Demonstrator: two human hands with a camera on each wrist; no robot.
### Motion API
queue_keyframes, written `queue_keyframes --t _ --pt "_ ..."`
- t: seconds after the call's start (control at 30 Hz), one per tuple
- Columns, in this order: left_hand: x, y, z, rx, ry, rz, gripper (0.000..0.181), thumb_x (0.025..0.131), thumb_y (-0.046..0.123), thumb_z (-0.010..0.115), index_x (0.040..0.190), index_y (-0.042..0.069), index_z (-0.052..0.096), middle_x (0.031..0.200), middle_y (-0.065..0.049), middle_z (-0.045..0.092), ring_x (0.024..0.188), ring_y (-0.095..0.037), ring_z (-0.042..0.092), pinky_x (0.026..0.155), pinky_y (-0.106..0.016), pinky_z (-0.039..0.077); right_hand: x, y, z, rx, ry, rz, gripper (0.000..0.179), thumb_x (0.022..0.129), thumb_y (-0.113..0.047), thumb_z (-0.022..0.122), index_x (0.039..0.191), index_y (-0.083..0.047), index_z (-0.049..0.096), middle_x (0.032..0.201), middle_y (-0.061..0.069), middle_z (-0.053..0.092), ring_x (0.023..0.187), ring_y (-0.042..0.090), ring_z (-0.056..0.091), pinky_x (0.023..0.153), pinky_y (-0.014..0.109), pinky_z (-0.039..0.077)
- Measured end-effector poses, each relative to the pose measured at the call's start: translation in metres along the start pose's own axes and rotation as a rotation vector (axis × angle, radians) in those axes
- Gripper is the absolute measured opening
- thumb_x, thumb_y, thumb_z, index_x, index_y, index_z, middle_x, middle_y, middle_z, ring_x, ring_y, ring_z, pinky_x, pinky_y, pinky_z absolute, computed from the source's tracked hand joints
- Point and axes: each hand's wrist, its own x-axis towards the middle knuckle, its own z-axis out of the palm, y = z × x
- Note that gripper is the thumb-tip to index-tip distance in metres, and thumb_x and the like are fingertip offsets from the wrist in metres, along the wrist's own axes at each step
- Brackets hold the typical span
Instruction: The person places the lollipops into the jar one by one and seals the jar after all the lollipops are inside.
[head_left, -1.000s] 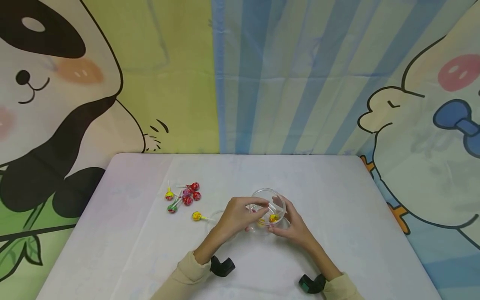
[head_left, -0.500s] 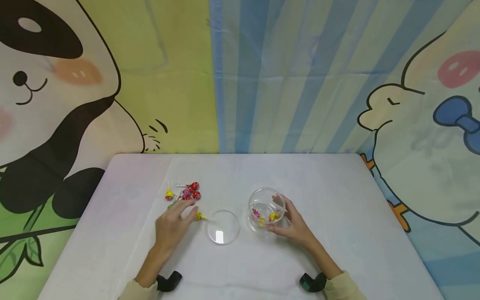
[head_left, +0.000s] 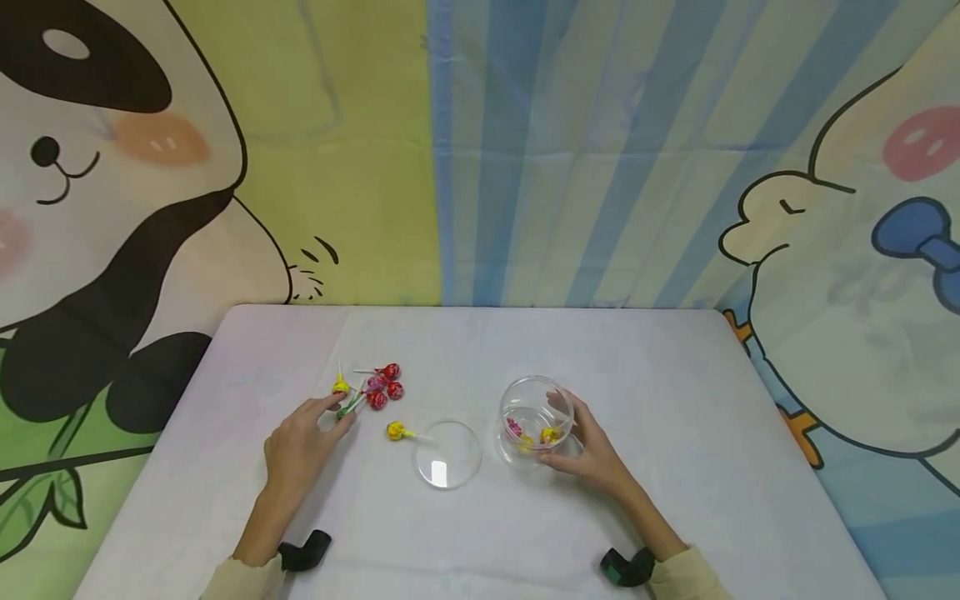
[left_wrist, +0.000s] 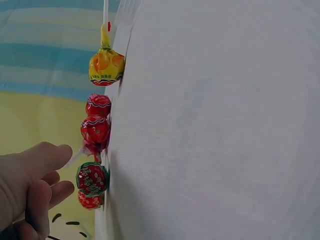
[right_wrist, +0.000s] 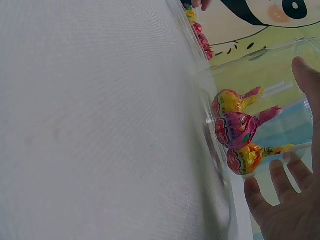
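Observation:
My left hand [head_left: 300, 446] reaches to the lollipop group at the left, thumb and fingers spread apart. Its fingertips are right at a green-wrapped lollipop [left_wrist: 92, 178] and overlap a yellow one [head_left: 341, 387] in the head view. Several red and pink lollipops [head_left: 377, 400] lie just beyond. My right hand [head_left: 588, 442] holds a clear round jar [head_left: 517, 396] by its right side, thumb and fingers around the wall. Inside the jar are a pink lollipop [right_wrist: 235, 129] and two yellow ones [right_wrist: 245, 159], sticks up.
A clear round lid [head_left: 447, 454] lies flat on the white-covered table [head_left: 465, 542] between the hands. A lone yellow lollipop [head_left: 395, 431] sits at its left, its stick reaching the lid's edge. A printed cartoon curtain [head_left: 510, 167] hangs behind the table.
My left hand has moved away from the jar, leftward past the lid and lone yellow lollipop to the lollipop group. My right hand has stayed on the jar.

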Motion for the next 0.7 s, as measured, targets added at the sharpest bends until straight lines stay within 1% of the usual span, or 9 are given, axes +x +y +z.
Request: queue_keyframes --t 0.1,0.23,0.33,0.43,0.47,0.53,0.6,0.67,0.7 --pt "0.003 0.0 0.002 0.004 -0.036 -0.017 0.036 0.076 0.024 0.083 0.108 0.011 0.074 0.1 -0.01 0.074 0.064 -0.025 0.063 0.045 -0.024 0.03 -0.001 0.0 0.0 0.003 -0.001 0.003 0.089 0.073 -0.009 0.082 0.146 0.001 0.032 0.145 0.023 0.046 0.134 0.04 0.04 0.102 0.063 0.04" --pt "0.007 -0.001 0.004 -0.002 -0.062 -0.027 0.028 0.079 0.021 0.079 0.105 0.01 0.076 0.1 -0.01 0.075 0.069 -0.027 0.066 0.046 -0.026 0.033 -0.002 0.002 0.001 0.009 -0.004 -0.008 0.089 0.074 -0.01 0.082 0.146 0.003 0.031 0.145 0.024 0.046 0.134 0.041 0.04 0.101 0.064 0.04" --pt "0.009 -0.002 0.005 -0.021 -0.049 -0.02 0.022 0.08 0.017 0.079 0.101 0.01 0.077 0.098 -0.01 0.075 0.072 -0.029 0.068 0.046 -0.026 0.035 -0.002 0.003 0.001 0.016 -0.003 -0.018 0.089 0.073 -0.009 0.083 0.146 0.003 0.031 0.145 0.025 0.045 0.133 0.042 0.041 0.1 0.065 0.04" --pt "0.013 -0.002 0.007 -0.05 -0.011 0.008 0.018 0.08 0.014 0.078 0.098 0.008 0.077 0.096 -0.012 0.075 0.074 -0.03 0.069 0.047 -0.026 0.037 -0.002 0.004 0.001 0.02 -0.001 -0.022 0.089 0.073 -0.009 0.082 0.145 0.003 0.031 0.144 0.027 0.045 0.133 0.042 0.041 0.1 0.066 0.04" --pt "0.014 -0.002 0.007 -0.065 0.002 0.016 0.017 0.08 0.012 0.078 0.097 0.007 0.077 0.096 -0.013 0.074 0.073 -0.029 0.069 0.047 -0.025 0.037 -0.002 0.004 0.0 0.021 0.0 -0.021 0.089 0.073 -0.009 0.082 0.145 0.003 0.031 0.144 0.028 0.045 0.133 0.042 0.041 0.1 0.066 0.04" --pt "0.017 -0.001 0.008 -0.091 0.026 0.03 0.017 0.081 0.011 0.077 0.097 0.005 0.076 0.095 -0.014 0.074 0.065 -0.025 0.064 0.046 -0.024 0.034 -0.001 0.004 0.0 0.018 0.0 -0.018 0.089 0.073 -0.009 0.082 0.145 0.003 0.032 0.144 0.027 0.045 0.133 0.042 0.041 0.1 0.066 0.04" --pt "0.019 -0.001 0.009 -0.114 0.044 0.035 0.016 0.082 0.011 0.076 0.097 0.004 0.076 0.092 -0.015 0.073 0.055 -0.019 0.056 0.044 -0.023 0.032 -0.001 0.003 0.0 0.014 -0.002 -0.014 0.089 0.073 -0.009 0.082 0.146 0.002 0.032 0.144 0.027 0.045 0.133 0.042 0.041 0.1 0.066 0.04" --pt "0.02 -0.001 0.009 -0.132 0.065 0.036 0.016 0.083 0.011 0.076 0.097 0.005 0.076 0.09 -0.013 0.073 0.049 -0.01 0.046 0.042 -0.023 0.029 -0.001 0.003 0.0 0.009 -0.003 -0.01 0.089 0.073 -0.009 0.082 0.146 0.001 0.032 0.145 0.026 0.045 0.134 0.041 0.041 0.1 0.065 0.04" --pt "0.021 -0.001 0.009 -0.146 0.08 0.039 0.015 0.082 0.01 0.076 0.097 0.006 0.076 0.09 -0.011 0.073 0.047 -0.006 0.043 0.042 -0.022 0.029 0.0 0.002 0.0 0.007 -0.004 -0.009 0.089 0.073 -0.01 0.082 0.146 0.0 0.032 0.145 0.025 0.045 0.134 0.041 0.041 0.101 0.064 0.041"
